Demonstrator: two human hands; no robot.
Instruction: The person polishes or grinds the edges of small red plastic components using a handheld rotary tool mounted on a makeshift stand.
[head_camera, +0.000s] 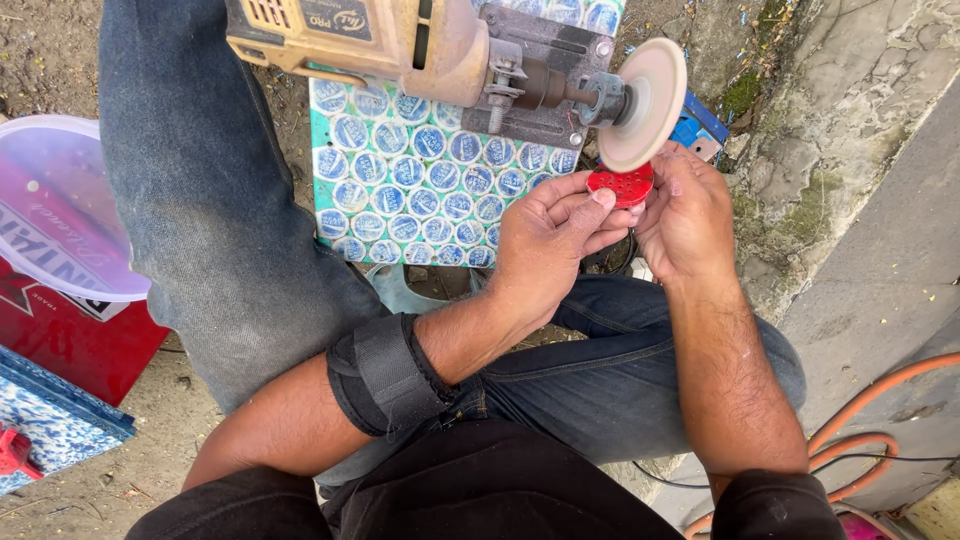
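Fingers (600, 200) around red disc (620, 184)

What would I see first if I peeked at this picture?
Probably the small red disc with holes, pinched between the left hand and the right hand in the middle. Just above it sits a round pale buffing wheel on a yellowish power tool, fixed over a blue-and-white patterned board.

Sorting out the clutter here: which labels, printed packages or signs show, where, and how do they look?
Maker's label: dark plate on the tan drill body, top.
Patterned sheet: teal with blue-white circles, under the drill.
Red printed box: left, white lettering.
Clear plastic lid: left, above the red box, faint print.
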